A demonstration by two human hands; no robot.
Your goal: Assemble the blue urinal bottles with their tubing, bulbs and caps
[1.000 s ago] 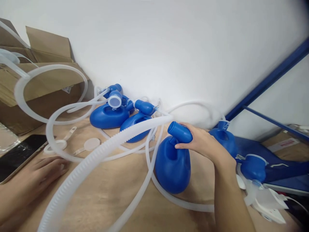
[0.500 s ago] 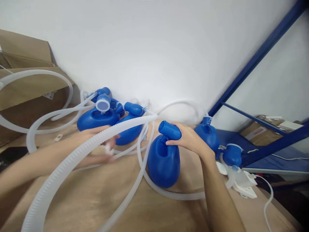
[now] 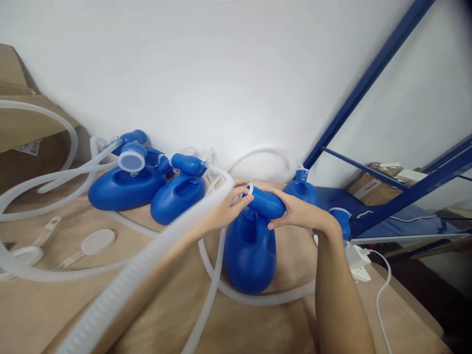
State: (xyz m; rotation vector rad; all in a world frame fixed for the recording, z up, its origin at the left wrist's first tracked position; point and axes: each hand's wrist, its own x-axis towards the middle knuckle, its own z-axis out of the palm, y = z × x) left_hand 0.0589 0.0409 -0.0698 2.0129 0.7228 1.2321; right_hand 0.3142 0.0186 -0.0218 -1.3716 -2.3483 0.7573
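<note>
A blue plastic urinal bottle [image 3: 250, 265] stands upright on the table in front of me. My right hand [image 3: 300, 210] wraps round the back of its blue angled neck piece [image 3: 267, 202]. At the neck's open end, a white cap [image 3: 251, 189] is pinched in the fingers of my left hand [image 3: 228, 209]; its strap, if it has one, is hidden. A ribbed white hose [image 3: 184, 221] arches in front of my left forearm. Left of my hands are another blue bottle [image 3: 177, 199] and one lying lower [image 3: 127, 189], both with hoses attached.
White strapped caps [image 3: 99, 242] lie on the table at left. Cardboard boxes [image 3: 29, 123] stand at far left. More blue bottles [image 3: 300, 189], a white power strip [image 3: 357, 263] and a blue metal frame [image 3: 368, 73] are at right. Loose hose loops [image 3: 265, 298] surround the bottle.
My left hand has moved right, bringing a small white piece to the neck's mouth. My right hand still grips the neck. The view has shifted rightward.
</note>
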